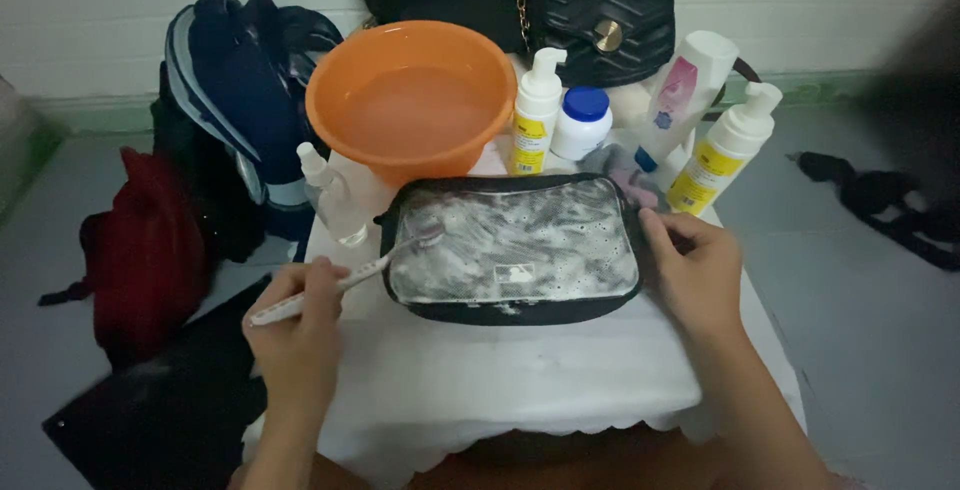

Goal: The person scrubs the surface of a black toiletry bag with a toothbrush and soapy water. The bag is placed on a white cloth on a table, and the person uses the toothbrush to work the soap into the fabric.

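A black zipped fabric pouch (512, 248), white with foam, lies mid-bench on the white cloth-covered bench (520, 370), bare cloth before it. An orange plastic basin (411, 100) and white pump bottles (535, 110) crowd its far edge. The left hand (296, 335) grips a white toothbrush (345, 278), bristles on the pouch's left corner. The right hand (697, 270) pinches its right edge.

Black quilted handbag (600, 5) behind orange basin (412, 100): top cut by frame edge. Dark shape right of basin blurred, unidentifiable. Both forearms cut off at bottom edge.
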